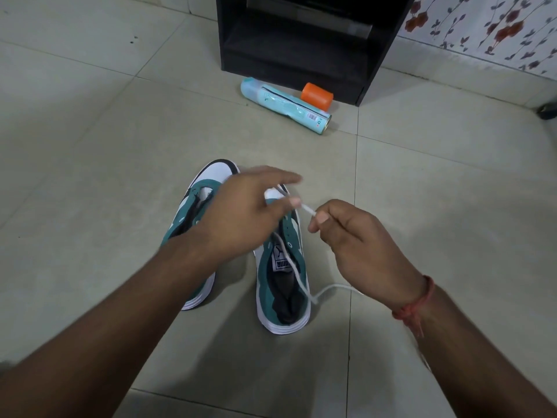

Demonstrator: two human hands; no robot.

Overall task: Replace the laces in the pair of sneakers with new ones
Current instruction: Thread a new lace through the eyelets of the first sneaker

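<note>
1. A pair of teal-and-white sneakers stands side by side on the floor, toes pointing away from the viewer: the left sneaker (193,224) and the right sneaker (283,285).
2. The left sneaker shows no lace in the part that is visible; the left arm hides much of it.
3. A white lace (297,273) trails from the right sneaker's eyelets, over its tongue and onto the tiles.
4. The right hand (358,239) pinches the lace end between thumb and curled fingers.
5. The left hand (244,218) hovers over the shoes, fingers extended; whether it touches the lace is unclear.
6. Lacing looks early, with most eyelets likely left.
7. The floor (90,131) is pale tile. A blue spray can (284,105) and orange cap (318,96) lie before a black cabinet (301,46); floral wall tiles (488,28) show at upper right.
</note>
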